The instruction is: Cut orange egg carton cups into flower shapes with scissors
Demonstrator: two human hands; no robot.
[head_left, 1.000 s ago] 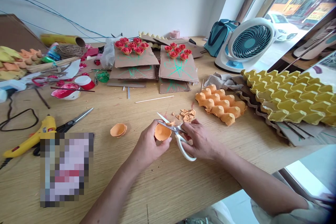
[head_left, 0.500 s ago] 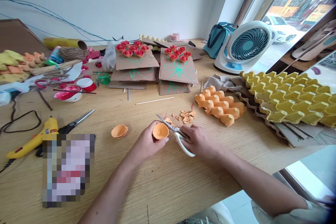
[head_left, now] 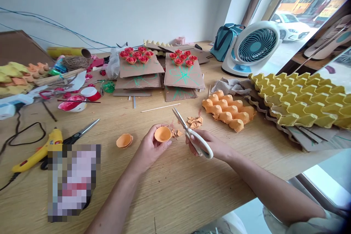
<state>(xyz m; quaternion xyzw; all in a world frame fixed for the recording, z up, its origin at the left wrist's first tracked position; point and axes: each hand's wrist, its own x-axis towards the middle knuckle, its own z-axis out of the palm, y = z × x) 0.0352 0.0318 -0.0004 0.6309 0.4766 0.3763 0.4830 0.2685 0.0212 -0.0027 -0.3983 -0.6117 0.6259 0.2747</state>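
Note:
Between the thumb and fingers of my left hand is an orange egg carton cup, its hollow side facing up toward me. My right hand grips a pair of white-handled scissors; the blades point up and left, apart from the cup and nearly closed. Orange trimmings lie on the table just beyond the scissors, with a few smaller scraps beside the cup. Left of my left hand, more cut orange cups sit nested together on the wood.
An orange egg carton piece and stacked yellow egg trays lie to the right, near a fan. Cardboard pieces bearing red flowers stand behind. A yellow glue gun and black scissors are at left.
My right hand has drawn the scissors back from the cup's rim, and the blades now point farther upward. My left hand has shifted slightly left with the cup.

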